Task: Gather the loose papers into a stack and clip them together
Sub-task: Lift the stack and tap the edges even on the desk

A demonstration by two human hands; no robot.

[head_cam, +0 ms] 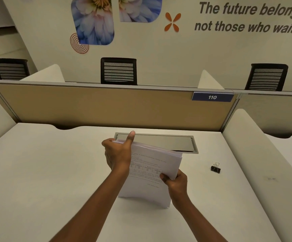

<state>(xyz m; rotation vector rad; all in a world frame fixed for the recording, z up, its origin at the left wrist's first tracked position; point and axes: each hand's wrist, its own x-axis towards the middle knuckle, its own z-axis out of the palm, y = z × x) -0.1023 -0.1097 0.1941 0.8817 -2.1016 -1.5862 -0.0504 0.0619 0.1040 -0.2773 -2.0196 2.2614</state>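
Observation:
A stack of white printed papers (pixel 152 165) stands on its lower edge on the white desk (pixel 54 172), tilted back toward me. My left hand (pixel 119 152) grips the stack's upper left corner, thumb raised along the top edge. My right hand (pixel 174 180) pinches the right side of the stack lower down. A black binder clip (pixel 215 167) with silver handles lies alone on the desk, to the right of the papers and apart from both hands.
A grey cable hatch (pixel 176 142) is set in the desk behind the papers. A tan partition (pixel 106 107) with a "110" label closes the back. White side dividers (pixel 264 154) flank the desk. Black chairs stand beyond.

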